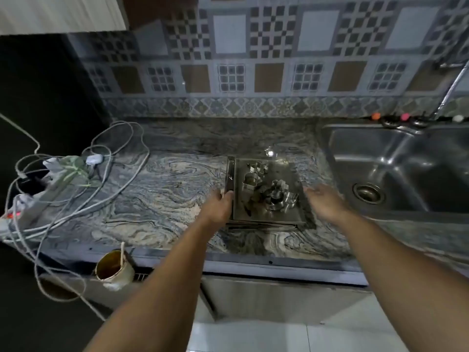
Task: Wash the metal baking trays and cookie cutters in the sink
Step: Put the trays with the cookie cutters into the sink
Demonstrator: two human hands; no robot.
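Note:
A stack of metal baking trays (286, 171) lies on the marbled counter, just left of the steel sink (396, 158). Several shiny cookie cutters (275, 195) sit on the top tray. My left hand (219, 205) grips the stack's left rim, thumb over the edge. My right hand (326, 203) hovers at the stack's right edge with its fingers spread and relaxed; it is blurred and I cannot tell whether it touches the tray.
The sink's drain (368, 193) and a tap (450, 91) are at the right. A tangle of white cables (101, 174) and a power strip (30, 201) cover the counter's left end. A tin with a stick (114, 266) hangs at the counter's front edge.

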